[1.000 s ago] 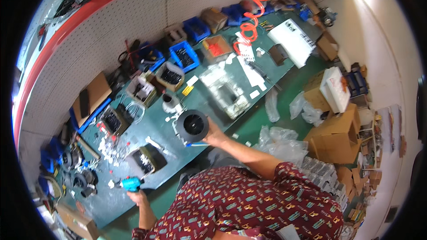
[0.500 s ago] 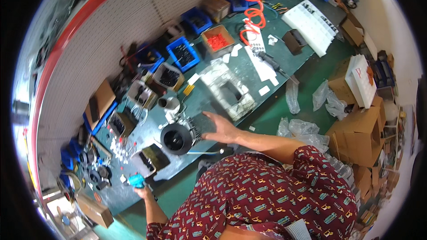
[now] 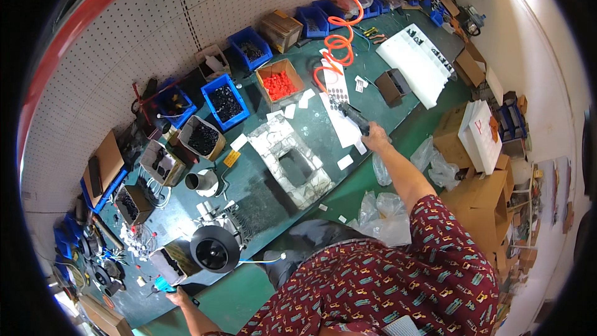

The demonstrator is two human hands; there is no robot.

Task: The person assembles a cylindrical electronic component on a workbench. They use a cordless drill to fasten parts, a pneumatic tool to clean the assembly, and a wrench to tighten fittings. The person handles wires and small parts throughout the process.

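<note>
On the right, my right hand (image 3: 377, 139) closes round the near end of a black air tool (image 3: 353, 116). The tool lies over a white punched sheet (image 3: 336, 90) and joins an orange coiled hose (image 3: 339, 43). My left hand (image 3: 179, 297) is at the front edge of the bench, lower left, its fingers closed at the near end of a teal hand tool (image 3: 164, 284); the fingertips are partly hidden. Between the hands, near the edge, sits a round black fan-like housing (image 3: 214, 249) with metal parts behind it and a pale cable.
A marbled block with a square opening (image 3: 261, 140) lies mid-bench. Behind it stand a box of red parts (image 3: 278, 86) and a blue bin of black parts (image 3: 225, 102). A dark open box (image 3: 392, 87) and white foam tray (image 3: 418, 59) sit far right. Cardboard boxes (image 3: 476, 202) and plastic bags crowd the floor.
My right hand has left the side of the black housing, reached right and taken hold of the air tool. My left hand stays by the teal tool. The whole view has shifted.
</note>
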